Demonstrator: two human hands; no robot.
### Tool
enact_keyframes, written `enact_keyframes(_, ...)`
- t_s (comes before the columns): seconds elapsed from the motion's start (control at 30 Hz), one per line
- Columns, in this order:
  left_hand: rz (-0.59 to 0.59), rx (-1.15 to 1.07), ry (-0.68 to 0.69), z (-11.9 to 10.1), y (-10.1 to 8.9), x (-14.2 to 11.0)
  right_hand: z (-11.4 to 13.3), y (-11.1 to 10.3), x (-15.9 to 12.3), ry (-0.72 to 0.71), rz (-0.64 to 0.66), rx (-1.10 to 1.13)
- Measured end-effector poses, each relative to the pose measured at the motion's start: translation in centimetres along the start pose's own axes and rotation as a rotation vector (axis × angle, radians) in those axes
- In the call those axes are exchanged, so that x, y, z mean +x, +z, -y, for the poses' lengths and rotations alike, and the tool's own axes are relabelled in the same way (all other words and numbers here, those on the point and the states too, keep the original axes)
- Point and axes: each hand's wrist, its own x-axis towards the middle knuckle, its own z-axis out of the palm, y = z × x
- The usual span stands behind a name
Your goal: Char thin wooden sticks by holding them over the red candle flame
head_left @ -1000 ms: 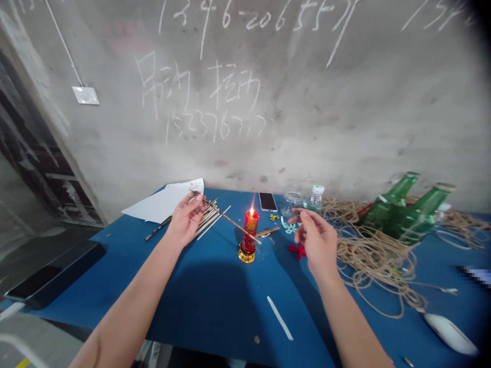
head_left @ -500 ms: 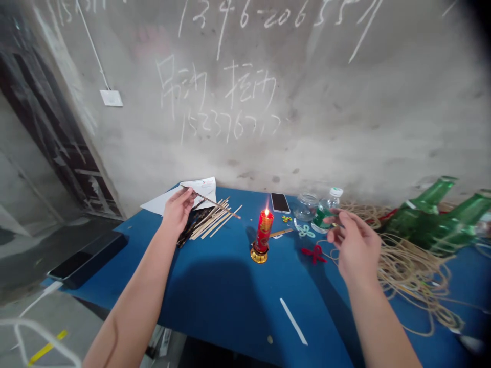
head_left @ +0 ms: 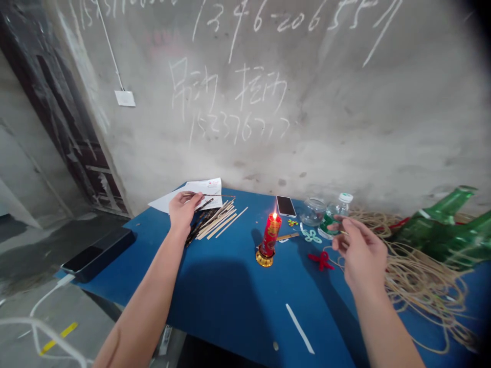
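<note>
My left hand point(head_left: 184, 207) is closed on a thin stick point(head_left: 217, 195), held level above a pile of pale and dark sticks point(head_left: 215, 221) near the far left of the blue table point(head_left: 215, 291). A lit red candle point(head_left: 270, 237) in a gold holder stands mid-table. My right hand point(head_left: 358, 250) hovers right of the candle with fingers loosely curled; its fingertips pinch something small that I cannot make out. A red knot point(head_left: 322, 260) lies just left of that hand.
White papers point(head_left: 192, 194), a phone point(head_left: 286, 206), a glass jar point(head_left: 312, 211) and a small bottle point(head_left: 337, 209) sit along the wall. Tangled tan cord point(head_left: 422, 276) and green bottles point(head_left: 445, 225) fill the right side. A white strip point(head_left: 299, 328) lies near the front edge. A dark case point(head_left: 97, 253) sits left.
My left hand drew the stick away from the candle to over the stick pile. My right hand shifted right. The view turned left.
</note>
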Motion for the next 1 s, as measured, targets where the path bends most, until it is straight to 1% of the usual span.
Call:
enact_keyframes(0.07, -0.017, 0.102, 0.139, -0.9, 0.2, -1.9, 0.2, 0.1, -0.3, 0.006, 0.019, -0.02)
enact_keyframes(0.1, -0.017, 0.132, 0.184, -1.4, 0.1, -3.0, 0.2, 0.2, -0.5, 0.003, 0.029, -0.031)
enact_keyframes(0.2, -0.014, 0.2, 0.295, -2.6, -1.1, -6.0, 0.3, 0.4, -1.2, -0.019, 0.069, -0.061)
enact_keyframes(0.3, -0.054, 0.3, 0.284, -2.8, -3.6, -7.8, 0.1, 0.5, -1.8, -0.046, 0.127, -0.092)
enact_keyframes(0.4, -0.105, 0.435, 0.213, -2.3, -6.8, -9.1, 0.0, 0.7, -2.2, -0.053, 0.167, -0.127)
enact_keyframes(0.47, -0.136, 0.5, 0.212, -1.8, -8.9, -10.2, 0.0, 0.8, -2.4, -0.048, 0.178, -0.144)
enact_keyframes(0.57, -0.162, 0.551, 0.18, -1.3, -11.0, -11.4, 0.0, 1.0, -2.6, -0.052, 0.189, -0.16)
enact_keyframes(0.67, -0.15, 0.631, 0.193, -1.2, -11.6, -11.2, -0.1, 1.1, -2.7, -0.065, 0.206, -0.167)
enact_keyframes(0.77, -0.083, 0.72, 0.173, -1.5, -11.1, -9.6, -0.4, 1.1, -2.8, -0.055, 0.241, -0.177)
enact_keyframes(0.83, -0.03, 0.878, 0.125, -1.7, -10.7, -8.5, -0.5, 1.2, -2.9, -0.046, 0.271, -0.184)
enact_keyframes(0.9, 0.023, 1.007, 0.128, -1.7, -10.5, -7.8, -0.4, 1.3, -3.0, -0.04, 0.308, -0.198)
enact_keyframes(0.93, 0.038, 1.041, 0.132, -1.6, -10.5, -7.7, -0.3, 1.4, -3.1, -0.039, 0.332, -0.21)
enact_keyframes(1.0, 0.027, 1.066, 0.138, -1.4, -10.7, -7.6, -0.2, 1.4, -3.3, -0.044, 0.371, -0.238)
